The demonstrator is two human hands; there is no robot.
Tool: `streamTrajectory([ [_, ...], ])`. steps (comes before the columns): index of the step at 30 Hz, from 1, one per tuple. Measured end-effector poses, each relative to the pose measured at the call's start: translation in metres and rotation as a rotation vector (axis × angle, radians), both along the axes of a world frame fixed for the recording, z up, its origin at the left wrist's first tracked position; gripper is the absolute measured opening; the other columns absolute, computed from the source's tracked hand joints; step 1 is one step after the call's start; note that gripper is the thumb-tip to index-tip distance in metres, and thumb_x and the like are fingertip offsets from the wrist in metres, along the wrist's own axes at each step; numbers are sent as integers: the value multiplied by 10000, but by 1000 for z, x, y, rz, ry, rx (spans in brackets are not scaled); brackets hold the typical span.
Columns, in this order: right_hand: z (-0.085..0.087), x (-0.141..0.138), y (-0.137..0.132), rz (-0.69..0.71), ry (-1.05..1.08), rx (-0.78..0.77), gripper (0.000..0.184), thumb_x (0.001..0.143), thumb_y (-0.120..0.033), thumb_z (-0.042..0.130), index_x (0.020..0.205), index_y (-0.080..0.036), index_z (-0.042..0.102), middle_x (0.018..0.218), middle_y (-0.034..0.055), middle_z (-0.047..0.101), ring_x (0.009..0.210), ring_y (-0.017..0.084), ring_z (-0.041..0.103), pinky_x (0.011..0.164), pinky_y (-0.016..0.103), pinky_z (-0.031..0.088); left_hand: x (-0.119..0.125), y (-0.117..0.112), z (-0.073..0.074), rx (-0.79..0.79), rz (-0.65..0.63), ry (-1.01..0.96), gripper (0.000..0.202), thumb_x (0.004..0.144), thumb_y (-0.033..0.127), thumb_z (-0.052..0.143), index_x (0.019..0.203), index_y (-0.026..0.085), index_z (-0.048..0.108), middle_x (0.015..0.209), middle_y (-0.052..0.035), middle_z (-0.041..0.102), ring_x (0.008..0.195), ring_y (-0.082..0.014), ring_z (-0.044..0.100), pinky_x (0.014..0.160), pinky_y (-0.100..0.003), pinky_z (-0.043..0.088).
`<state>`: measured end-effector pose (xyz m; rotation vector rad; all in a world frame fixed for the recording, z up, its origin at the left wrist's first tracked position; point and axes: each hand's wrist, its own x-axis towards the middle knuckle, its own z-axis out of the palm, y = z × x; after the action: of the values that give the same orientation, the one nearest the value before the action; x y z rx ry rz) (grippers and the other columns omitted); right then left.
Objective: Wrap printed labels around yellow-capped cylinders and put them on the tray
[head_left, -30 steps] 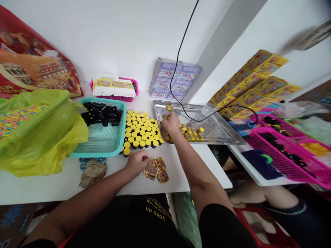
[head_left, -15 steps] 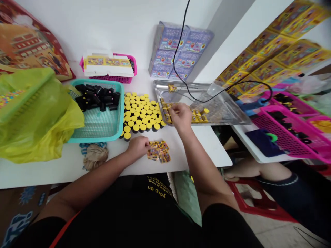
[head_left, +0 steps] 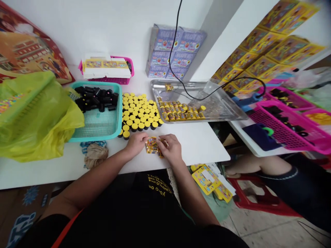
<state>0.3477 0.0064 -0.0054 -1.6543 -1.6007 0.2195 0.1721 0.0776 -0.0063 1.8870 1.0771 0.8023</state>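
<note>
the right hand has come back from the metal tray beyond its fingers, and its fingers and those of the left hand now grasp the small printed packets.

A small packing workroom: white table crowded with yellow-capped tubes, printed packets, metal tray, plastic baskets, stacked cartons.

Packets: yellow and orange, busy multicoloured print. Cylinders: black bodies, yellow caps, packed in rows. Tubes: black, in a teal mesh basket. Bag: translucent yellow-green, multicoloured speckles showing through. Boxes: lavender-blue, red and yellow labels. Right-hand basket: magenta lattice.
</note>
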Motion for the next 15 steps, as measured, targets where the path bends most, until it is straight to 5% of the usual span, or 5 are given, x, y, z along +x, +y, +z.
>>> streamTrajectory([
  [5,-2,-11,10,-3,130,-75,325,726,-433,732,961,-214,688,888,59,668,854,233,614,798,377,505,0,2,0,-25,3,-99,175,817,205,572,656,169,630,643,1,560,596,-122,479,574,-241,353],
  [10,-11,-13,19,-61,395,-129,175,763,-387,638,758,-213,654,714,15,646,653,180,585,641,318,493,1,5,-7,-198,1,-98,221,833,319,583,676,174,638,503,31,490,467,-119,450,495,-244,331],
  [15,-6,-9,22,-159,610,-75,214,716,-417,681,725,-206,647,666,-8,632,602,151,547,595,288,463,0,4,-3,-3,165,-53,118,781,240,666,875,186,713,766,-40,664,677,-167,551,657,-290,420],
])
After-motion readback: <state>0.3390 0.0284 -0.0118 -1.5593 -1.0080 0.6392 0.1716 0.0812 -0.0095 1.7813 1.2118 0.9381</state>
